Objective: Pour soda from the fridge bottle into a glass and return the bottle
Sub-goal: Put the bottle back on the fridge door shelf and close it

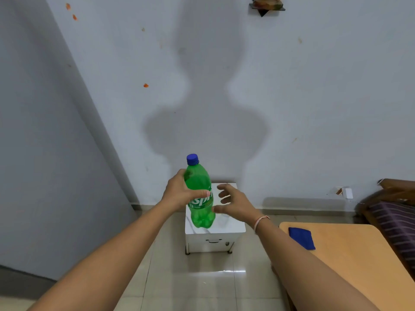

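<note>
A pale wall (292, 97) is carrying the person's shadow, and a small white cabinet (214, 234) is standing against it on a tiled floor (193, 283). In front of and above that cabinet, the green soda bottle (199, 198) is being held upright in the air, its blue cap (192, 159) screwed on. The left hand (179, 194) is gripping it around the upper body, thumb across the label. The right hand (233, 204) is hovering just beside the bottle, fingers spread and loosely bent, holding nothing. No glass or fridge is showing, so the bottle is probably in transit, either toward the pour or back to the fridge; I cannot tell which. If pouring is ahead, the next move is calling for the free hand to twist the cap off. The label is showing white letters "spri", the rest hidden. At right, a blue cloth (302, 237) is lying on a wooden table (350, 265).
</note>
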